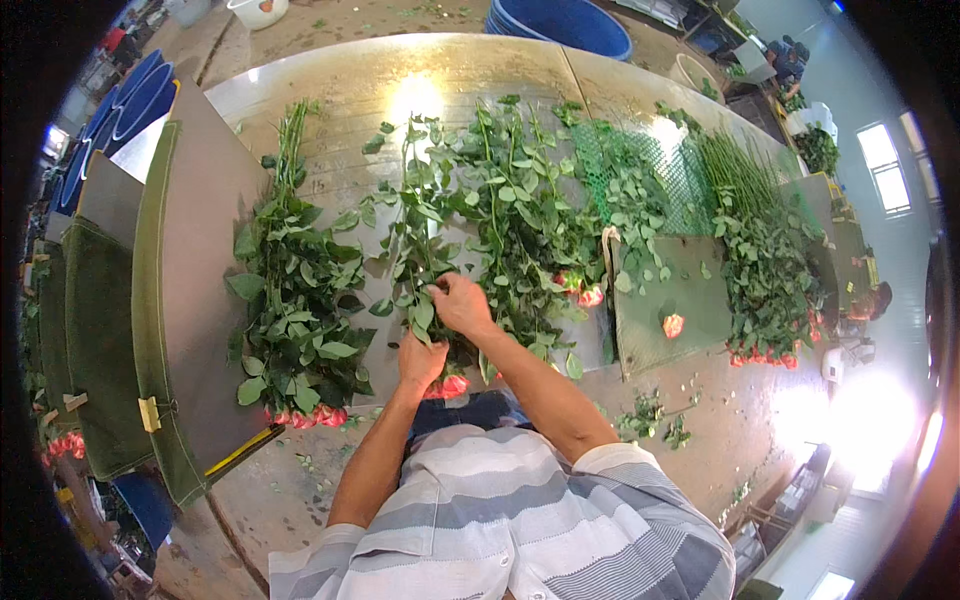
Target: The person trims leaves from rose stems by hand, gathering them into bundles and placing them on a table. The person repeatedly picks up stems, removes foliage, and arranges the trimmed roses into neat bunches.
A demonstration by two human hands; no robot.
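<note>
Leafy rose stems [420,225] lie lengthwise on the metal table before me, cut ends away from me. My left hand [422,365] is closed around them near the coral-pink blooms [450,387], its fingers partly hidden by leaves. Just above it, my right hand [463,304] has its fingers curled on the same stems; the exact fingertip contact is hidden. Close on the right lies a looser heap of roses [510,217]. To the left rests a bunch of roses [296,300] with its blooms level at the near edge.
An upright board with green cloth edging [202,247] bounds the left side. At right are green netting [675,180], a green padded panel [667,277] with a loose bloom [673,325], and another rose bunch [765,247]. A blue tub [562,26] stands beyond the table. A person [787,60] is far right.
</note>
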